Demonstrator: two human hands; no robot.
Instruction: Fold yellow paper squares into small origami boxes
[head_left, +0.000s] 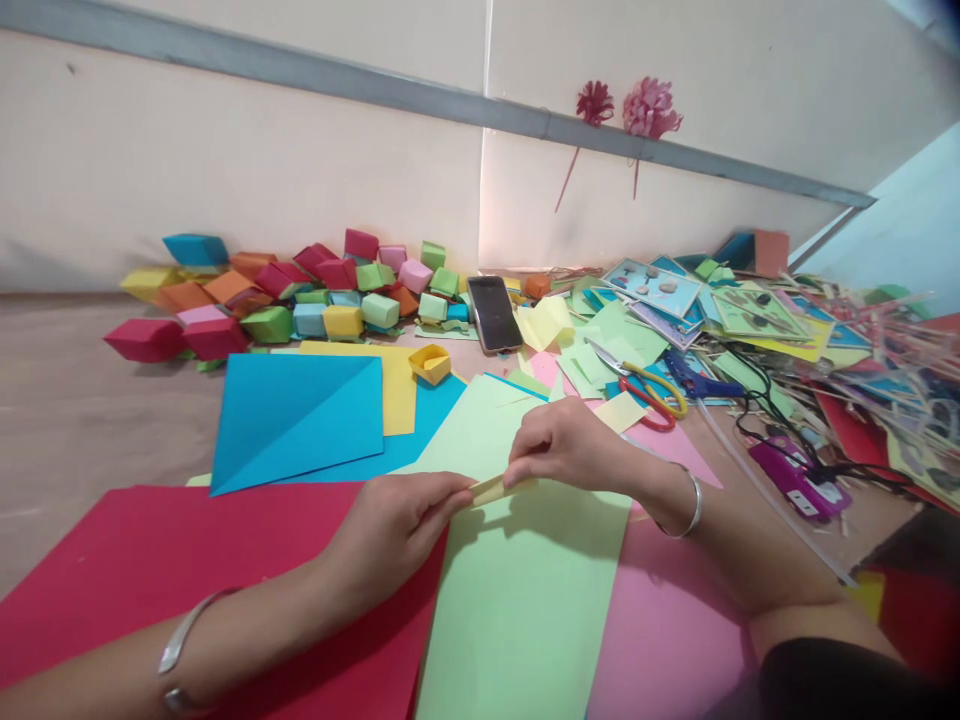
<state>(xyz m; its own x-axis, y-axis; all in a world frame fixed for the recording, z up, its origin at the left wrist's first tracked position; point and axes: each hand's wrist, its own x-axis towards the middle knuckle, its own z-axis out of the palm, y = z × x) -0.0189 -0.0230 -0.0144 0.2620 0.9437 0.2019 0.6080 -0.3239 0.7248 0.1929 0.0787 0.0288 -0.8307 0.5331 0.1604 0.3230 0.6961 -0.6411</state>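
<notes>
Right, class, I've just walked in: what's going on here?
The left hand and right hand both pinch a pale yellow paper strip over a light green sheet. Under the left forearm lies a red sheet. Small folded paper boxes are heaped near the wall, and scissors lie beyond the right hand.

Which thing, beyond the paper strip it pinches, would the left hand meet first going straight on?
Probably the right hand, which also pinches the pale yellow paper strip, though depth is unclear.
</notes>
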